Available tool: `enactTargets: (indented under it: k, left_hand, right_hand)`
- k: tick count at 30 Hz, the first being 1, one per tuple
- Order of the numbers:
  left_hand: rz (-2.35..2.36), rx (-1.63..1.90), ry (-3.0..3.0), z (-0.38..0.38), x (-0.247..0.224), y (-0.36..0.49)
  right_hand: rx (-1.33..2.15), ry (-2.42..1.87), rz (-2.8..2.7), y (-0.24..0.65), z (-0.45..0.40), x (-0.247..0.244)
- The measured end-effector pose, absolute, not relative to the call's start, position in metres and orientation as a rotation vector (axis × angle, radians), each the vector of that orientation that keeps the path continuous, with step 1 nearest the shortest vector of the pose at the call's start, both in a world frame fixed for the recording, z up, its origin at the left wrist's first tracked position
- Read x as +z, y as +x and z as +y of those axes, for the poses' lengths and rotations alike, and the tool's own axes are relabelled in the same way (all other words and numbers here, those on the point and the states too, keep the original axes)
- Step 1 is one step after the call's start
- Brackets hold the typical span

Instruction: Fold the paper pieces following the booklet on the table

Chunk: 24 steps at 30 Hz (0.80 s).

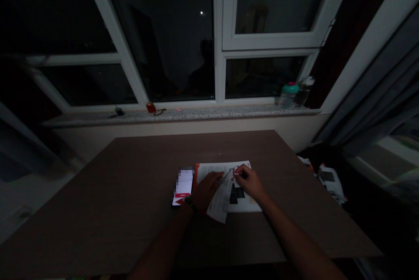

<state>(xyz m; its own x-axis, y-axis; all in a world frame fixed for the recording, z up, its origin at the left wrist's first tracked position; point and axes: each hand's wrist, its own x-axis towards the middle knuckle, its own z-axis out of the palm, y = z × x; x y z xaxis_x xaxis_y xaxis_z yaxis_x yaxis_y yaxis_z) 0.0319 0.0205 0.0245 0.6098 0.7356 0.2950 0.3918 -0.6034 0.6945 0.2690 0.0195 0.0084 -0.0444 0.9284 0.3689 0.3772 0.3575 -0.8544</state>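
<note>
The booklet (238,195) lies at the lower centre of the frame, beneath both your hands, with a sheet (218,203) slanting over it. Your left hand (208,187), fingers extended and grasping nothing, rests there, probably for steadying the paper. Over the right part, your right hand (248,180) pinches a small reddish thing (236,174), too dark to identify. The lit phone (183,184) lies at left, perhaps for easy reading.

Field of print: nothing legible.
Printed lines (209,169) on the booklet (242,207) too small and dim; sheet (218,206) over the booklet likewise; phone (187,180) left of the booklet, screen text blurred.
</note>
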Motion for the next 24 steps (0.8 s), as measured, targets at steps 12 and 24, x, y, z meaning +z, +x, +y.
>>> enactTargets:
  k: [12,24]
  left_hand:
    - [0.834,0.525,2.587,0.017,0.026,0.034]
    - [1.006,0.453,2.664,0.010,0.032,0.035]
  right_hand:
    - [0.623,-1.258,-1.531,0.289,0.028,0.003]
    - [0.392,-1.332,-1.604,0.290,0.027,0.007]
